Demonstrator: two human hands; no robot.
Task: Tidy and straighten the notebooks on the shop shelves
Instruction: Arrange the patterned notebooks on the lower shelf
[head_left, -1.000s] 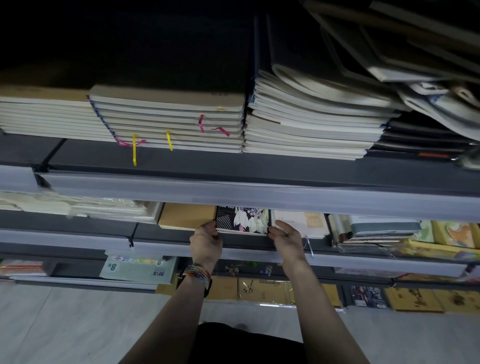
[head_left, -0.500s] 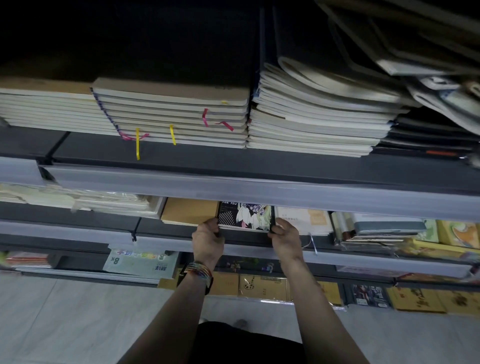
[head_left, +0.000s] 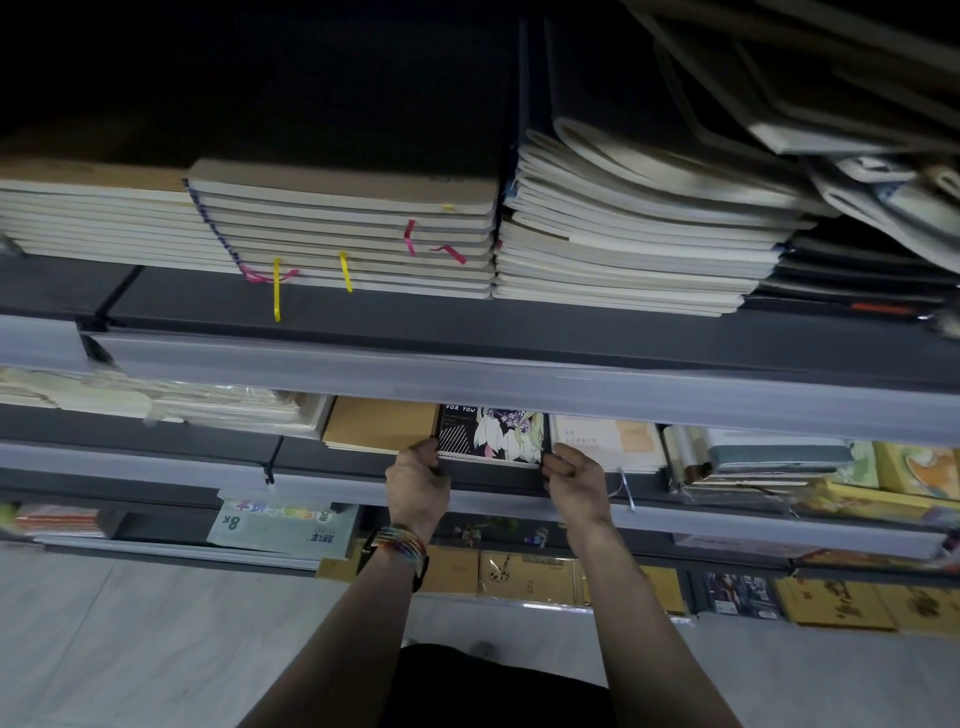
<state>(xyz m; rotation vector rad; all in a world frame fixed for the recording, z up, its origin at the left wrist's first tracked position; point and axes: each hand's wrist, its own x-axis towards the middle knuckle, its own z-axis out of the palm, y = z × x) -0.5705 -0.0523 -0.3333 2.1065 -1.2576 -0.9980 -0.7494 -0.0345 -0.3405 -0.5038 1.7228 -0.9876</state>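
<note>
On the middle shelf (head_left: 332, 461), the black illustrated notebook (head_left: 488, 436) lies between a brown kraft notebook (head_left: 382, 428) and a pale notebook (head_left: 608, 441). Its rear is hidden by the upper shelf's price rail (head_left: 519, 385). The left hand (head_left: 418, 480) and right hand (head_left: 574, 480), fingers curled, each pinch one of its front corners.

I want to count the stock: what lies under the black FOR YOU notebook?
Under the black notebook only a thin pale front edge shows, on the dark shelf. The left hand and right hand grip its front corners. Whether more notebooks lie beneath is hidden.
</note>
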